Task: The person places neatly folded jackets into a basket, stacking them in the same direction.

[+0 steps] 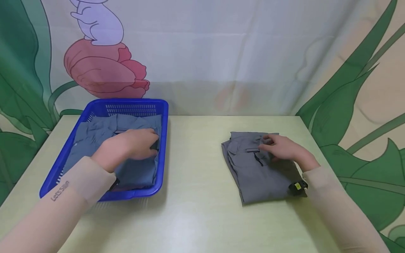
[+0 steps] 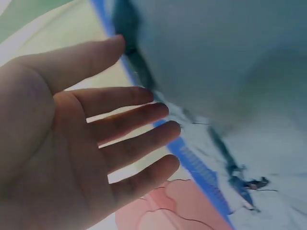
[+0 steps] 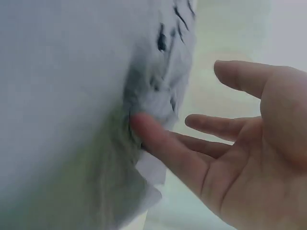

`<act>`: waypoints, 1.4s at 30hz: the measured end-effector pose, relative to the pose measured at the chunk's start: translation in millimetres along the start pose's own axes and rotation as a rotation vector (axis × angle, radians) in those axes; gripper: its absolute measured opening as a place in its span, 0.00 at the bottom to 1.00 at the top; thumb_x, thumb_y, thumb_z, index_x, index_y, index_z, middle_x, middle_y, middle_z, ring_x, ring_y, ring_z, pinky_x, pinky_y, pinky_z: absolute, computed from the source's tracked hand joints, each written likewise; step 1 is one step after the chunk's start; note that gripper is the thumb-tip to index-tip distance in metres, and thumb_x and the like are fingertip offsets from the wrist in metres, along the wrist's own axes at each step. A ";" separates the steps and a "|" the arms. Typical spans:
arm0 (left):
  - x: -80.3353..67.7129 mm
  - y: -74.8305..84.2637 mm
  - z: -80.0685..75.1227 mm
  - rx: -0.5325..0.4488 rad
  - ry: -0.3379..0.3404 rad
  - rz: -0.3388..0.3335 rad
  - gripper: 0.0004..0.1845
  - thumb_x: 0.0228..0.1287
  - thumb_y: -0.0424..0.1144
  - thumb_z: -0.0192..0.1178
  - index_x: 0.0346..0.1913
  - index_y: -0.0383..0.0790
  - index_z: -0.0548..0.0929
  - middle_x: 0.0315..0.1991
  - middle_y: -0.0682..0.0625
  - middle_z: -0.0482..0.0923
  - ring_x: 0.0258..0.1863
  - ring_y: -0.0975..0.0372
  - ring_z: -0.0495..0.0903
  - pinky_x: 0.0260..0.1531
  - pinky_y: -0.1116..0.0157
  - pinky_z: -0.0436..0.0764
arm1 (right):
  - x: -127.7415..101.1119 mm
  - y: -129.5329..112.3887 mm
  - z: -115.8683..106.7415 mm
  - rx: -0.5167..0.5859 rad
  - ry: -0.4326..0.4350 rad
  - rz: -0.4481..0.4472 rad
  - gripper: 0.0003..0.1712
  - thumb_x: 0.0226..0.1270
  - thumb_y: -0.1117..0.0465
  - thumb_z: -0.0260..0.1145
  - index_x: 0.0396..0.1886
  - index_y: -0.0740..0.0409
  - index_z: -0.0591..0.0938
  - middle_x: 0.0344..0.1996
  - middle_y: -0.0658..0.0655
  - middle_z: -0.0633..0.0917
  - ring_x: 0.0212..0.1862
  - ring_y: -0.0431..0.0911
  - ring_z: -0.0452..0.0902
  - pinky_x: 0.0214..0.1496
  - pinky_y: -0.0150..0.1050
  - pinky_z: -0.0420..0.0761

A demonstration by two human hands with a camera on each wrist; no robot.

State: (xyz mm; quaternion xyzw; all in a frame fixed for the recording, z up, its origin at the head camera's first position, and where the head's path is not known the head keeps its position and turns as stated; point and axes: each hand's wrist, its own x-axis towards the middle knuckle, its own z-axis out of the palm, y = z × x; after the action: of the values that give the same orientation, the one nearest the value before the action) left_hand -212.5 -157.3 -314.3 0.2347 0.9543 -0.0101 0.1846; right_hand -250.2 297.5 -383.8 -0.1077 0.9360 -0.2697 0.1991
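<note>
Head view: two piles of clothes. One folded grey garment (image 1: pixel 261 168) lies flat on the table (image 1: pixel 196 211), on the right side, w/ its pocket facing up. Right hand (image 1: pixel 284 147) rests on top of it, fingers pretty straight, not grabbing; in the right wrist view one fingertip (image 3: pixel 139 122) touches the cloth and the rest are spread loose. That piece looks done, folded & neat. Blue basket (image 1: pixel 162 137) sits on the left w/ blue-grey clothes (image 1: pixel 95 137) inside, a bit rumpled. Left hand (image 1: pixel 133 144) is over them, palm down; left wrist view shows flat, open fingers (image 2: pixel 139 120) holding nothing. So I think approx. one piece is finished and the basket stuff is left to do.
</note>
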 end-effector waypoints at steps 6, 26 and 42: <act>-12.8 18.7 -11.8 -0.047 0.106 0.052 0.20 0.78 0.40 0.58 0.62 0.28 0.79 0.56 0.37 0.78 0.50 0.49 0.81 0.51 0.48 0.81 | -9.8 21.0 -13.4 -0.058 0.097 -0.009 0.38 0.81 0.48 0.56 0.75 0.73 0.63 0.69 0.78 0.69 0.69 0.70 0.65 0.64 0.62 0.73; -30.3 100.4 8.3 -0.091 0.168 0.322 0.11 0.79 0.37 0.55 0.49 0.31 0.83 0.51 0.41 0.80 0.49 0.51 0.82 0.51 0.56 0.81 | -20.2 27.6 6.6 0.165 -0.104 0.043 0.50 0.73 0.55 0.67 0.75 0.82 0.50 0.65 0.81 0.68 0.56 0.62 0.79 0.43 0.48 0.87; 2.1 121.6 66.5 -0.480 0.147 0.050 0.39 0.80 0.51 0.52 0.76 0.21 0.57 0.77 0.23 0.47 0.76 0.34 0.50 0.74 0.43 0.56 | -3.6 10.5 35.6 0.165 -0.025 -0.071 0.47 0.72 0.59 0.68 0.77 0.78 0.54 0.65 0.78 0.72 0.63 0.65 0.75 0.51 0.48 0.85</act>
State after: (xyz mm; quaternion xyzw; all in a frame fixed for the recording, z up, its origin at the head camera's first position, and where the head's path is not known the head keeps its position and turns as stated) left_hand -136.2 -55.3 -368.8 0.2077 0.9342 0.2383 0.1653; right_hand -232.7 290.9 -416.0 -0.1274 0.9035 -0.3517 0.2092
